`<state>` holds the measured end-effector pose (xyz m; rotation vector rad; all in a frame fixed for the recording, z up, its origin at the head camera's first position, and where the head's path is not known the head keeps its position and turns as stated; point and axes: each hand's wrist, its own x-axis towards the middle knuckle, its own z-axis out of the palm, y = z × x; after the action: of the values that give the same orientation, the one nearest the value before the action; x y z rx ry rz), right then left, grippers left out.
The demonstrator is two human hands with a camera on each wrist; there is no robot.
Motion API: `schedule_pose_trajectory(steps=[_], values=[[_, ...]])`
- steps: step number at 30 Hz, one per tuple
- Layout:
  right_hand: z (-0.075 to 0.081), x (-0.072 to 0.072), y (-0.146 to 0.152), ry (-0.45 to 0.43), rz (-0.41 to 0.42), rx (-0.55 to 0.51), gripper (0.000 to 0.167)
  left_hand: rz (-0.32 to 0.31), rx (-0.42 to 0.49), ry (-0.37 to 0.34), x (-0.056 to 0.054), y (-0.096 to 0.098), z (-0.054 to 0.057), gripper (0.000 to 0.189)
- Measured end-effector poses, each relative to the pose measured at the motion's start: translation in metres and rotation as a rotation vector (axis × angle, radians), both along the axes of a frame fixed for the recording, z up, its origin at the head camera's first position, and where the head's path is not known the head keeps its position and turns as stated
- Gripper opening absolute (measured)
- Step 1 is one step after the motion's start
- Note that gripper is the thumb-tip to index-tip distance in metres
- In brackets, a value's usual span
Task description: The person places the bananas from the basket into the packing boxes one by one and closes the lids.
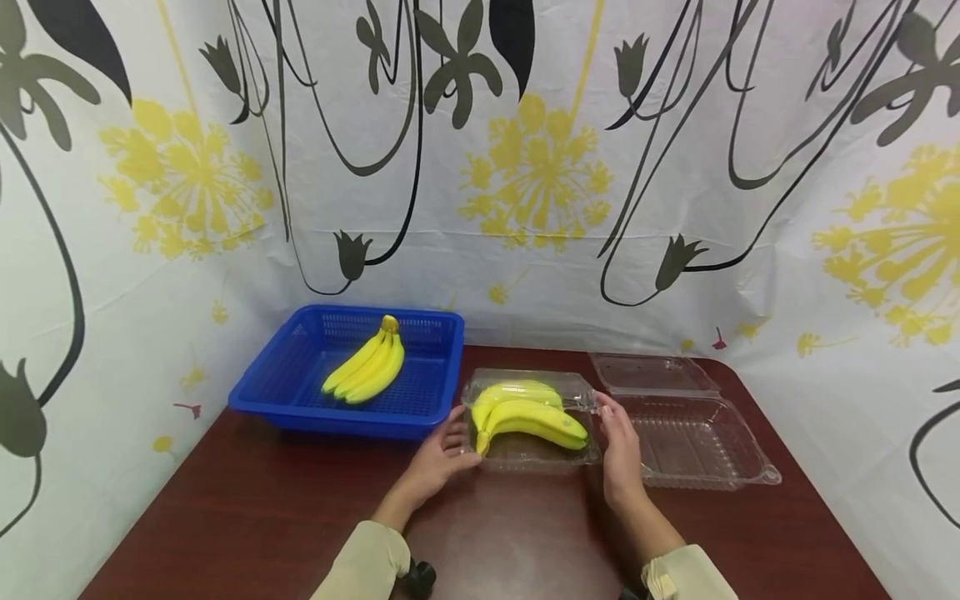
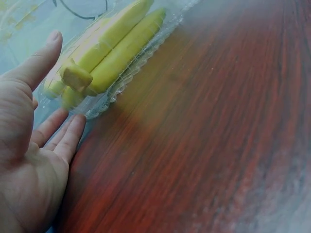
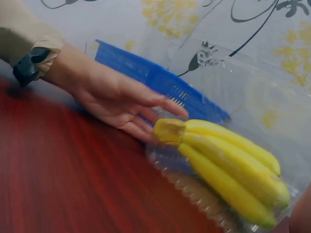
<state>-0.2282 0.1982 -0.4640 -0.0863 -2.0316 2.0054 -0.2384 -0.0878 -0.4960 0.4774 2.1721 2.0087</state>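
A clear plastic clamshell container [image 1: 517,461] holding a bunch of yellow bananas [image 1: 532,421] sits in front of me, the stem toward the left. In the right wrist view its clear lid [image 3: 252,92] rises behind the bananas [image 3: 228,170]. My left hand [image 1: 442,454] is at the container's left side, fingers fairly straight with fingertips at the plastic edge and thumb raised in the left wrist view. My right hand [image 1: 621,446] is at the right side, fingertips at the upper right corner; only a sliver of it shows in the right wrist view.
A blue plastic basket [image 1: 258,400] with another banana bunch [image 1: 367,367] stands at the back left. To the right lies a second clear container [image 1: 701,442] with its lid [image 1: 656,373] folded back. Patterned cloth [image 1: 525,292] hangs behind and beside the dark red table [image 1: 247,508].
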Motion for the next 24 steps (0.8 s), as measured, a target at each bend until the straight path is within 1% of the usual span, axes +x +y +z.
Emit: schedule_pose_trajectory(steps=[6,11,18,22,24], values=[[-0.009,0.006,0.002,0.011,-0.012,0.009,0.042,0.04,-0.004,-0.001,0.002,0.003,0.002,0.081],[-0.015,0.009,0.0,0.002,-0.051,-0.006,0.04,0.047,0.003,-0.006,0.003,0.003,0.004,0.081],[-0.023,0.01,-0.006,-0.073,-0.056,-0.104,0.042,0.037,-0.012,0.043,0.002,0.002,0.001,0.083],[-0.029,0.009,-0.006,-0.098,-0.069,-0.084,0.038,0.017,-0.04,0.059,0.002,0.003,-0.002,0.079],[-0.032,0.009,-0.006,-0.1,-0.076,-0.05,0.036,-0.002,-0.04,0.055,0.002,0.003,-0.003,0.078]])
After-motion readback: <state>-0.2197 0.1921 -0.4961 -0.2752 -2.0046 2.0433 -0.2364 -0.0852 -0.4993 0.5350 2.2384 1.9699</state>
